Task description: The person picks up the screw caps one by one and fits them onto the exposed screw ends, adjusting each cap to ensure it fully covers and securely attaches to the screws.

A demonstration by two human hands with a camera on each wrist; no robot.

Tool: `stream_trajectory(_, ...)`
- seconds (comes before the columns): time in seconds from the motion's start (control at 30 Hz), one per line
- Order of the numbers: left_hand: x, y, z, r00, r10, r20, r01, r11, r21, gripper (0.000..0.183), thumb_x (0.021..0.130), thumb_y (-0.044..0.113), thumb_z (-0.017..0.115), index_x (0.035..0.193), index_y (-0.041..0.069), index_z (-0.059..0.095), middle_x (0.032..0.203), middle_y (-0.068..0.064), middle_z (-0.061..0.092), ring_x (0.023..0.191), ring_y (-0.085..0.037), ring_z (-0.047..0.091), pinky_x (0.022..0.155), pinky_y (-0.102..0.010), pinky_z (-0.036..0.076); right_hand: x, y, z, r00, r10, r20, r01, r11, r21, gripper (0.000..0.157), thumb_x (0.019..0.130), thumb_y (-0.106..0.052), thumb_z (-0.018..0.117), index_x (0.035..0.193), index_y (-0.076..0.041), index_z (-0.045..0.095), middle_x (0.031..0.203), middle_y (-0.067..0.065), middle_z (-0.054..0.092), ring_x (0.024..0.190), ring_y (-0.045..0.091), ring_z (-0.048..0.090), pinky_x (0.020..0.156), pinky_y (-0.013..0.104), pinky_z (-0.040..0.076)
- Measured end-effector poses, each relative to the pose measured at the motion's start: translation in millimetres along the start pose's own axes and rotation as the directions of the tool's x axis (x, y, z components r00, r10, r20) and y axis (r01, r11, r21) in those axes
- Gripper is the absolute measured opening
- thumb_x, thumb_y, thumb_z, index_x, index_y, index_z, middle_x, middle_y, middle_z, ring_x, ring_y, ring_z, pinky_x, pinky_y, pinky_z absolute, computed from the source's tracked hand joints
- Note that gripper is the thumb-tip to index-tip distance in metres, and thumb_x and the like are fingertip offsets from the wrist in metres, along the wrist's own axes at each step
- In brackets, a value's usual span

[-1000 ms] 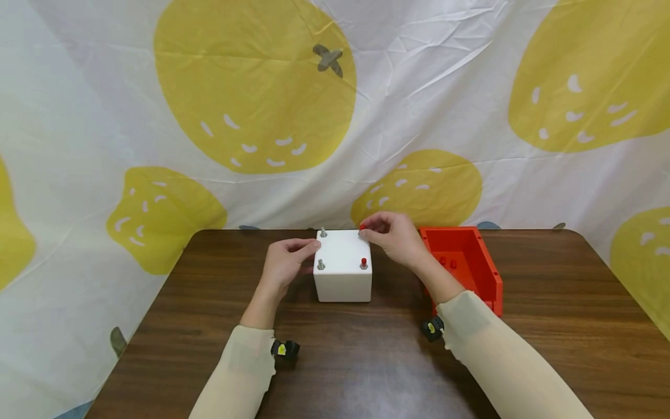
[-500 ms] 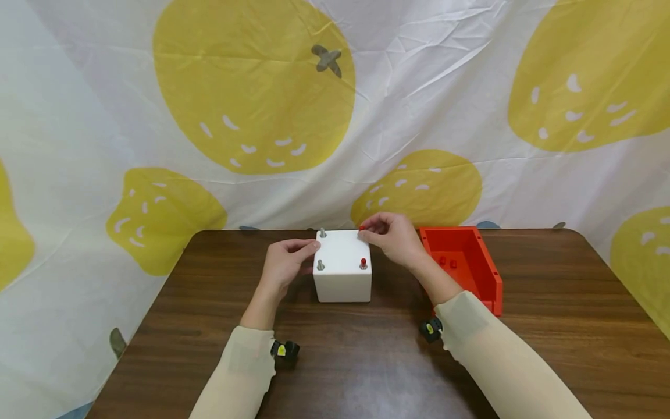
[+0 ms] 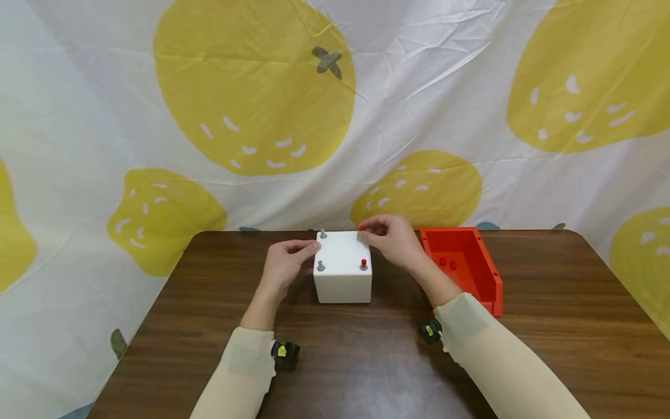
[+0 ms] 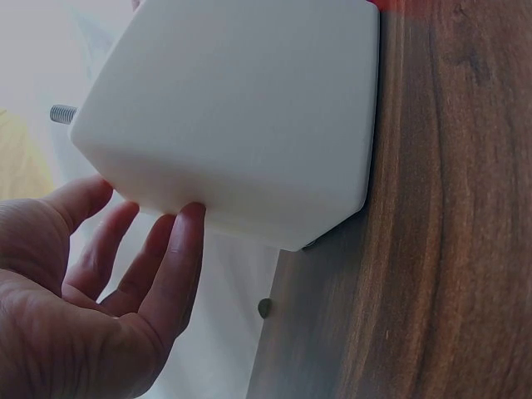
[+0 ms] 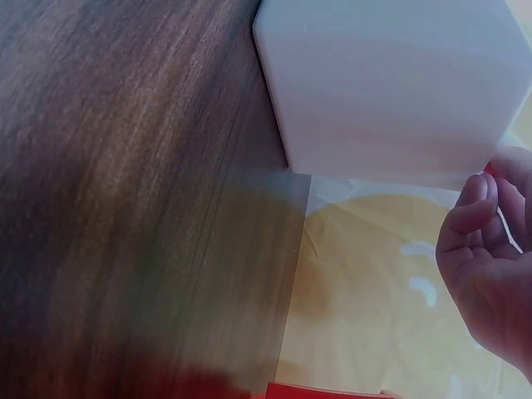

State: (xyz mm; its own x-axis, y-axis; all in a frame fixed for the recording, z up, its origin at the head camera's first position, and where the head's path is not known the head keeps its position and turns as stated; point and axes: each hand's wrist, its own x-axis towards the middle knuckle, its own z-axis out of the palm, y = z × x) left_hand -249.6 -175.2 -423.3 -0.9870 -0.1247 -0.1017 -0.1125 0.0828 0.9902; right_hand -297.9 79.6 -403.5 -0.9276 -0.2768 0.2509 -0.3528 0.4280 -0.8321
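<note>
A white block (image 3: 342, 288) stands on the table, with a threaded metal stud near each corner of its top. Bare metal shows on the two left studs, the near-left stud (image 3: 321, 266) and the far-left stud (image 3: 323, 233). A small red cap (image 3: 363, 263) sits on the near-right one. At the far-right corner my right hand (image 3: 394, 240) pinches another red cap (image 3: 362, 228) between thumb and fingers, largely covering that stud. My left hand (image 3: 282, 265) rests its fingertips (image 4: 189, 218) against the block's left side, thumb near the top edge.
A red open bin (image 3: 492, 273) stands right of the block, partly behind the right forearm. Loose red caps (image 3: 453, 265) lie inside it. A fruit-print cloth (image 3: 262, 87) hangs behind the table's (image 3: 335, 361) far edge.
Both hands stay at the same spots on the block. The right fingers shift only slightly around the red cap at the far-right corner.
</note>
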Motion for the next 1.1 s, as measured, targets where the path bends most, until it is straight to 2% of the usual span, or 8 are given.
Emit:
stream_trajectory(0.37,-0.6,0.3,0.3,1.0,0.001,0.006,-0.001,1.0,-0.01,0.027,0.097,0.021,0.082,0.117,0.003,0.08,0.118,-0.013,0.074,0.097,-0.022,0.072,0.088,-0.048,0.064,0.7,2.0,2.4,0.999,0.01,-0.037,-0.01,1.0,-0.023,0.017,0.094,-0.02,0.084,0.104,-0.007,0.081,0.09,0.006,0.074,0.083,0.025,0.064,0.07,0.03,0.058)
stream_trajectory(0.87,1.0,-1.6,-0.3,1.0,-0.004,0.006,0.005,1.0,-0.027,0.028,0.097,0.02,0.082,0.118,0.002,0.079,0.119,-0.014,0.074,0.098,-0.021,0.072,0.088,-0.047,0.065,-1.1,0.7,1.2,0.999,0.014,-0.042,-0.015,0.999,-0.03,0.02,0.092,-0.019,0.086,0.105,-0.004,0.081,0.091,0.007,0.075,0.084,0.023,0.065,0.072,0.029,0.058)
stream_trajectory(1.1,-0.1,-0.2,0.1,1.0,-0.003,-0.002,0.003,1.0,-0.013,0.029,0.097,0.021,0.082,0.119,0.002,0.079,0.119,-0.015,0.073,0.098,-0.022,0.072,0.09,-0.05,0.063,-4.0,1.3,-1.7,0.999,0.015,-0.043,-0.016,0.999,-0.032,0.023,0.091,-0.021,0.087,0.106,-0.004,0.081,0.091,0.007,0.074,0.085,0.024,0.065,0.073,0.029,0.058)
